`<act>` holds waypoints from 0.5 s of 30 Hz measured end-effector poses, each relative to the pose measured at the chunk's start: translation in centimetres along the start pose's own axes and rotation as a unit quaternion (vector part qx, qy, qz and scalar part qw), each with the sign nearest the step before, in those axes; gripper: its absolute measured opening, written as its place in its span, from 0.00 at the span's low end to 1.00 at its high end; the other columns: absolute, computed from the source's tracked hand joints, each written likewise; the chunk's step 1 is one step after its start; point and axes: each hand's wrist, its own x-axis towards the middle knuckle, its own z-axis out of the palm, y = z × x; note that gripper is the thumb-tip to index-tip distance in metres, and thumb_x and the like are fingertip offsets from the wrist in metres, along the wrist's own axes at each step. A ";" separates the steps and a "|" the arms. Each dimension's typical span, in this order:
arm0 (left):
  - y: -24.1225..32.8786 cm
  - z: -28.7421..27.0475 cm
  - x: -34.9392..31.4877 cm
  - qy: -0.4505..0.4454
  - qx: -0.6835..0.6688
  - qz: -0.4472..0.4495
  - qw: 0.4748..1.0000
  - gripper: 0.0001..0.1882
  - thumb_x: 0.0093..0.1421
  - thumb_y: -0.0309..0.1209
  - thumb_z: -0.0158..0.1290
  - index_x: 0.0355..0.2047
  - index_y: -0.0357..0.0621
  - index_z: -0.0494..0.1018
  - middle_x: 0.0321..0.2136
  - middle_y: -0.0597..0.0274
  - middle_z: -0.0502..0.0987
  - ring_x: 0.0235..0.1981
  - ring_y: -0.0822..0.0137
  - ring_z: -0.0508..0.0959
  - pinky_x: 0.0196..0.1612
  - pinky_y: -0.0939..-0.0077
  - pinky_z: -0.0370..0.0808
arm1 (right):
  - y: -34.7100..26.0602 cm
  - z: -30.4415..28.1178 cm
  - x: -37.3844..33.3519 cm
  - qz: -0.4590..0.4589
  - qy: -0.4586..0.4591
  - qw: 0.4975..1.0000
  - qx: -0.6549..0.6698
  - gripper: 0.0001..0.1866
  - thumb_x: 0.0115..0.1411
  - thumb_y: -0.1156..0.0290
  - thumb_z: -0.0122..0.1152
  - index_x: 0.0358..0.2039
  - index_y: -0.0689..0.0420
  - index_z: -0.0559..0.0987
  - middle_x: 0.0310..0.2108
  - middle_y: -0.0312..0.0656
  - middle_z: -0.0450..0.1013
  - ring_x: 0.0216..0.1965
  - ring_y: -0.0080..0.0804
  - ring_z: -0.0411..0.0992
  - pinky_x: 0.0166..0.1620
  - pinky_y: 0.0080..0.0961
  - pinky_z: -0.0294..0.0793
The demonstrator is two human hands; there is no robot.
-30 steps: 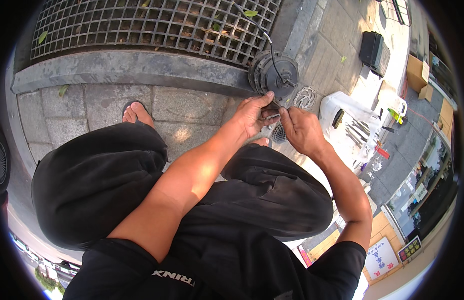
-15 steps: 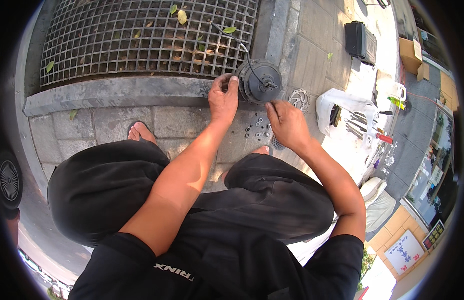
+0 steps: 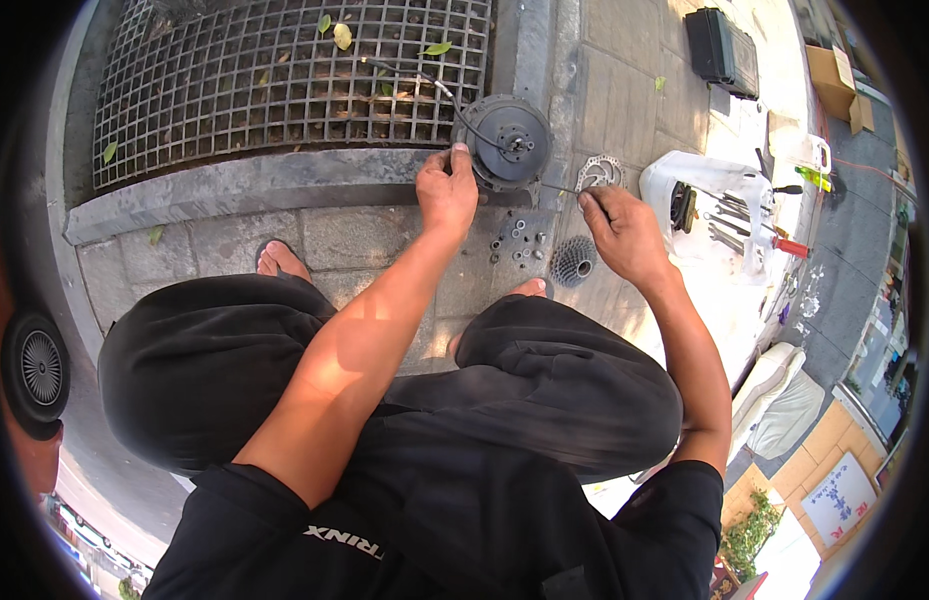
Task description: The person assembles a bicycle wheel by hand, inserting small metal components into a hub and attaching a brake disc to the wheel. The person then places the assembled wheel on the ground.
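Observation:
A dark grey wheel hub motor (image 3: 525, 150), round with an axle in its middle, rests at the corner of the stone kerb. A black cable (image 3: 446, 92) runs from its axle over the grating. My left hand (image 3: 446, 192) pinches the hub's near left edge between thumb and fingers. To the right of the hub, my right hand (image 3: 627, 236) is closed on a thin metal rod (image 3: 558, 189), perhaps a hex key. Its tip points toward the hub's lower right edge, and contact there is unclear. The rod's other end is hidden in my fingers.
Below the hub lie several small nuts and washers (image 3: 518, 240), with a cassette sprocket (image 3: 573, 261) beside them. A brake disc (image 3: 599, 173) lies farther right. A white tray (image 3: 661, 180) holds wrenches; a black case (image 3: 722, 50) stands behind. A metal grating (image 3: 284, 85) fills the upper left.
My right hand has drawn away from the hub, right and slightly down, exposing the thin rod and the cassette sprocket. My left hand remains at the hub's edge. The whole view has shifted somewhat.

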 end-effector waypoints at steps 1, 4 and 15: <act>-0.3 0.1 -0.2 0.006 -0.016 0.003 1.000 0.24 0.70 0.45 0.59 0.41 0.29 0.81 0.33 0.51 0.84 0.35 0.60 0.82 0.45 0.64 0.78 | 0.2 0.3 -0.2 -0.001 0.009 1.000 0.001 0.14 0.72 0.64 0.61 0.43 0.62 0.84 0.37 0.54 0.80 0.40 0.60 0.78 0.44 0.48 0.77; 1.2 -0.2 -1.8 0.033 -0.013 -0.045 0.998 0.23 0.70 0.45 0.59 0.36 0.31 0.79 0.29 0.55 0.82 0.33 0.62 0.79 0.43 0.64 0.77 | 0.6 0.7 -0.4 -0.005 0.030 1.000 0.003 0.13 0.72 0.64 0.61 0.43 0.62 0.84 0.37 0.53 0.80 0.40 0.59 0.78 0.43 0.47 0.78; 1.2 4.9 -10.2 -0.272 -0.225 -0.251 0.901 0.14 0.74 0.44 0.58 0.46 0.47 0.79 0.40 0.67 0.83 0.45 0.67 0.81 0.44 0.64 0.77 | 1.8 2.0 -0.2 -0.011 0.046 0.999 -0.002 0.12 0.71 0.65 0.62 0.43 0.60 0.85 0.36 0.53 0.80 0.38 0.59 0.79 0.41 0.47 0.78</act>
